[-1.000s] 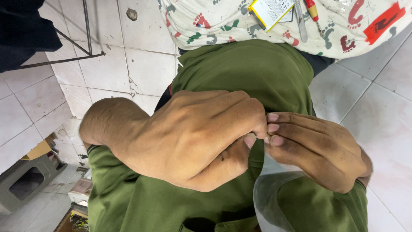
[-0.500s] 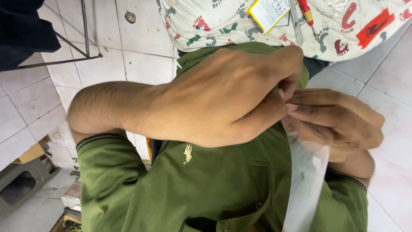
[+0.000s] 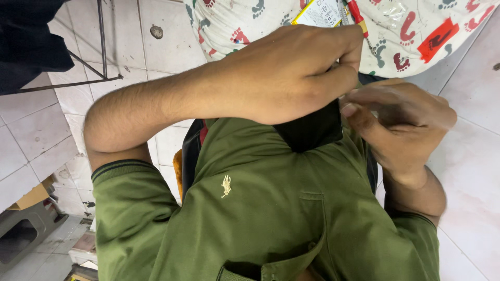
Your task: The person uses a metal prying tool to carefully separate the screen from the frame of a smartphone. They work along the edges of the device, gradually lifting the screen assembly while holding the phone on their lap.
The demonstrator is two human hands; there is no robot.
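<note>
Left hand (image 3: 284, 73): yours, the one with the long bare forearm crossing the view; fingers curled shut over the top edge of a flat black slab (image 3: 311, 130). Half a second ago this hand sat lower and covered the slab entirely; now it has lifted and the slab's dark lower corner shows beneath it.

Right hand (image 3: 401, 122): thumb pressed toward the slab's right edge, fingers bent close behind it. Whether it truly pinches the slab or only rests against it, I cannot tell; it is blurred.

Hands together: touching or nearly so, both closed about the same slab, held near your chest.

Slab: dark, thin, rectangular, tilted with one corner pointing down over your green polo shirt (image 3: 271, 208). Likely a phone or its back panel; too hidden to be sure.

Change: the clear film strip that hung down under the right hand half a second ago no longer shows. My reading is that the film has come away or been gathered up, and the slab is now bare in your grip; that is a judgement only.

Beyond the hands: a white cloth with red and green footprint marks (image 3: 250, 23) covers the desk, carrying a yellow-edged flat pack (image 3: 319, 13) and a red-handled screwdriver (image 3: 357, 14).

Floor: pale tiles (image 3: 469, 171), a black metal frame (image 3: 99, 57) at upper left.
</note>
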